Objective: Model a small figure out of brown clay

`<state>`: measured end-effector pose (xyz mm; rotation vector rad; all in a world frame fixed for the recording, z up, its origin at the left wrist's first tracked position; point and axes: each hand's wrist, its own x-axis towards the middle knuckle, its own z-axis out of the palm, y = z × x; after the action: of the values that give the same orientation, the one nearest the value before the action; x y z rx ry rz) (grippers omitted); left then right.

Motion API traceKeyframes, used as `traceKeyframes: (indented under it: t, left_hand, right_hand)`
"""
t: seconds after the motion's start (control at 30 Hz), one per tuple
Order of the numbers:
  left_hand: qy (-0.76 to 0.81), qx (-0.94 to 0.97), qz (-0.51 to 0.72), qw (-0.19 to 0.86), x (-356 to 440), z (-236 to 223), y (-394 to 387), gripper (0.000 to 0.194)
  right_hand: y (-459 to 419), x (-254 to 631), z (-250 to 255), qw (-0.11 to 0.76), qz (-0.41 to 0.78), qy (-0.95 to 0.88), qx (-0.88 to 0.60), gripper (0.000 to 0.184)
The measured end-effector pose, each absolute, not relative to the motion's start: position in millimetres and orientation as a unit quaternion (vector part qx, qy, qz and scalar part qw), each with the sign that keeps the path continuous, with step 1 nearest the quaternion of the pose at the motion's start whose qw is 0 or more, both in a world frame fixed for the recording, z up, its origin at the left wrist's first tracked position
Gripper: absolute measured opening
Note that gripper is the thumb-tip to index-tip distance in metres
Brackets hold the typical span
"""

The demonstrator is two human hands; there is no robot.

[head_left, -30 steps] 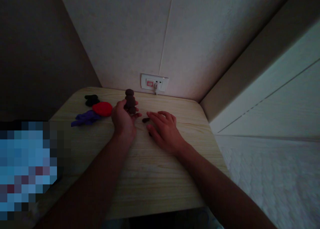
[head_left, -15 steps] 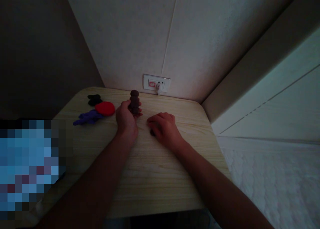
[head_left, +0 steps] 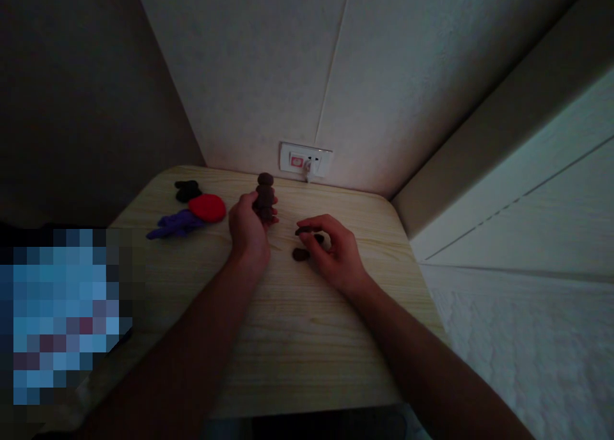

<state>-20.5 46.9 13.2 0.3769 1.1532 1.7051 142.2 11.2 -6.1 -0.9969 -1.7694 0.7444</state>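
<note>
My left hand [head_left: 248, 230] is closed around the lower part of a dark brown figure [head_left: 264, 192] made of stacked lumps, standing upright on the pale wooden table [head_left: 288, 337]. My right hand [head_left: 330, 251] hovers just right of it, thumb and fingers pinched on a small dark brown piece [head_left: 304, 231]. Another small brown lump [head_left: 300, 254] lies on the table just below that hand's fingers.
At the table's far left lie a red disc [head_left: 207, 207], a purple shape [head_left: 173, 225] and a black lump [head_left: 187, 190]. A wall socket [head_left: 306, 160] with a plug sits behind the figure. A white quilted surface [head_left: 527, 350] lies to the right.
My right hand has gone from flat on the table to lifted and pinching a small brown piece; a second lump now shows beneath it. My left hand stays on the figure.
</note>
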Motion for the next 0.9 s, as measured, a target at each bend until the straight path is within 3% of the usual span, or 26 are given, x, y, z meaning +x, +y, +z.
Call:
traceKeyframes:
  t: [0.17, 0.37, 0.6, 0.73, 0.8, 0.9]
  left_hand:
    - [0.475, 0.152, 0.707, 0.502, -20.0, 12.7, 47.2, 0.017]
    - [0.472, 0.162, 0.703, 0.507, -21.4, 11.1, 47.0, 0.015]
    - [0.488, 0.170, 0.705, 0.485, -17.9, 7.1, 50.3, 0.011]
    - [0.496, 0.223, 0.701, 0.462, -14.0, 3.2, 51.4, 0.013]
    - [0.496, 0.252, 0.694, 0.457, -12.8, 2.3, 50.4, 0.013]
    - [0.496, 0.270, 0.685, 0.461, -12.0, 1.8, 48.2, 0.013]
  right_hand:
    - [10.0, 144.5, -6.5, 0.490, 0.392, -0.656, -0.420, 0.013]
    - [13.6, 149.1, -9.7, 0.483, 0.392, -0.651, -0.435, 0.017]
    - [19.7, 158.4, -14.3, 0.438, 0.229, -0.755, -0.431, 0.011]
    - [20.9, 161.6, -15.3, 0.382, 0.132, -0.797, -0.449, 0.027]
    - [17.5, 162.8, -11.8, 0.392, 0.109, -0.798, -0.445, 0.032]
    - [9.2, 165.7, -3.4, 0.405, 0.131, -0.812, -0.399, 0.024]
